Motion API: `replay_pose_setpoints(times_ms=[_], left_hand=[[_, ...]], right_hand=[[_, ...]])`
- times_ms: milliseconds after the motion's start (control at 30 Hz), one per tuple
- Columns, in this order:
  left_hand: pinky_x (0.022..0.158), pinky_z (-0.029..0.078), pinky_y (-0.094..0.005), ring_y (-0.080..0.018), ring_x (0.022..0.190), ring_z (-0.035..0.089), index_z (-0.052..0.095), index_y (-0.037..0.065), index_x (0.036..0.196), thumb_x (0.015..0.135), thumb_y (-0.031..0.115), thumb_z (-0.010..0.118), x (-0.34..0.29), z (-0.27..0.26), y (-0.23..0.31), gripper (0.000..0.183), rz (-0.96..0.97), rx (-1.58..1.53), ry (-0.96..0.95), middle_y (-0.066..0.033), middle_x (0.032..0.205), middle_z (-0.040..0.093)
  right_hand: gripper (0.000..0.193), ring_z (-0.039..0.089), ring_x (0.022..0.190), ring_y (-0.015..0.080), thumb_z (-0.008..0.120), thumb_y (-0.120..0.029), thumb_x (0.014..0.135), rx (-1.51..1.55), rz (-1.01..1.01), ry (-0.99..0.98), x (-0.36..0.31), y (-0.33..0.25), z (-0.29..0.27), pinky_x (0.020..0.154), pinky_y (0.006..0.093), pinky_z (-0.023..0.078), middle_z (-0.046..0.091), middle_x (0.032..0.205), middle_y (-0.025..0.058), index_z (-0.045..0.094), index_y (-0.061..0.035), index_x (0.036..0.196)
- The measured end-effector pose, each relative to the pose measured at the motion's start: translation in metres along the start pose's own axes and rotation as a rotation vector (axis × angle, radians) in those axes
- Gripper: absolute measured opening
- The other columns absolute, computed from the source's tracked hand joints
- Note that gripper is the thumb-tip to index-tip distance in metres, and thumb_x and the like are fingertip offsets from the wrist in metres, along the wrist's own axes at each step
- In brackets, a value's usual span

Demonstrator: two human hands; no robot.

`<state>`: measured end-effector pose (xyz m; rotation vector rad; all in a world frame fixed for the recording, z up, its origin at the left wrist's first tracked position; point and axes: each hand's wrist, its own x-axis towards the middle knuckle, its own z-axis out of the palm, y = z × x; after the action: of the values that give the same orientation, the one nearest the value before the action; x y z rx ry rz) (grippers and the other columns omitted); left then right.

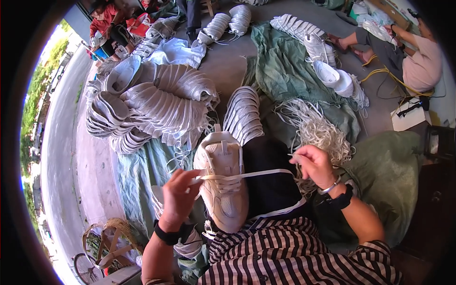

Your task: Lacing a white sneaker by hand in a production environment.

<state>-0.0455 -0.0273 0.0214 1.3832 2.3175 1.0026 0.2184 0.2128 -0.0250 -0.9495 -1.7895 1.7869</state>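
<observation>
A cream-white sneaker upper rests on my lap, toe toward me, tongue pointing away. A flat white shoelace runs taut across its eyelets. My left hand pinches the lace's left end at the shoe's side. My right hand pulls the other end out to the right, fingers closed on it. A row of stacked white uppers lies just beyond the shoe.
A large heap of nested white uppers fills the left on a green sheet. A pile of loose white laces lies by my right hand. Other people sit at the far left and far right. A wicker basket stands at lower left.
</observation>
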Motion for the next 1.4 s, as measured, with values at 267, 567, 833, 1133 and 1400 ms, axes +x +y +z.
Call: replay_pose_setpoints(times_ms=[267,567,833,1133,1400], left_hand=[[0.06,0.048,-0.0337,-0.0218,0.068,0.058,0.064,0.012,0.087,0.068,0.009,0.07,0.037,0.003,0.043,0.02,0.335,0.318,-0.311,-0.004,0.077,0.054],[0.057,0.044,-0.0317,-0.0196,0.068,0.055,0.061,0.013,0.084,0.065,0.006,0.068,0.009,0.014,-0.021,0.021,0.602,0.499,0.084,0.0004,0.079,0.057],[0.048,0.035,-0.0234,-0.0074,0.056,0.045,0.057,0.009,0.087,0.085,0.015,0.059,-0.035,0.031,-0.049,0.007,-0.437,-0.34,0.24,0.0014,0.067,0.05],[0.048,0.034,-0.0253,-0.0081,0.055,0.043,0.056,0.005,0.084,0.096,0.018,0.045,-0.008,0.026,0.015,0.021,-0.275,-0.273,0.25,0.0011,0.063,0.044],[0.06,0.046,-0.0422,-0.0379,0.073,0.057,0.051,0.005,0.093,0.088,0.007,0.052,-0.02,0.052,0.012,0.005,-0.111,0.096,0.17,-0.0146,0.085,0.054]], right_hand=[[0.007,0.061,0.059,0.0256,0.055,-0.006,0.076,-0.68,-0.841,-0.334,0.005,-0.032,0.092,0.052,0.0348,0.049,0.055,0.068,0.0089,0.051,-0.0057,0.081],[0.003,0.062,0.063,0.0266,0.062,-0.003,0.078,-0.225,-0.355,-0.238,0.0,-0.024,0.075,0.057,0.0319,0.049,0.061,0.076,0.0088,0.06,-0.0039,0.081],[0.008,0.06,0.065,0.027,0.066,-0.01,0.076,-0.572,-0.582,-0.129,0.019,-0.02,0.082,0.056,0.0348,0.047,0.056,0.072,0.0065,0.059,-0.0072,0.074],[0.009,0.06,0.067,0.0247,0.063,-0.012,0.074,-0.741,-0.7,-0.236,0.022,-0.016,0.085,0.057,0.0351,0.049,0.053,0.071,0.0054,0.056,-0.0093,0.069],[0.006,0.06,0.069,0.0232,0.061,-0.01,0.071,-0.832,-0.654,-0.273,0.022,-0.019,0.091,0.059,0.0346,0.05,0.053,0.074,0.0051,0.055,-0.0093,0.07]])
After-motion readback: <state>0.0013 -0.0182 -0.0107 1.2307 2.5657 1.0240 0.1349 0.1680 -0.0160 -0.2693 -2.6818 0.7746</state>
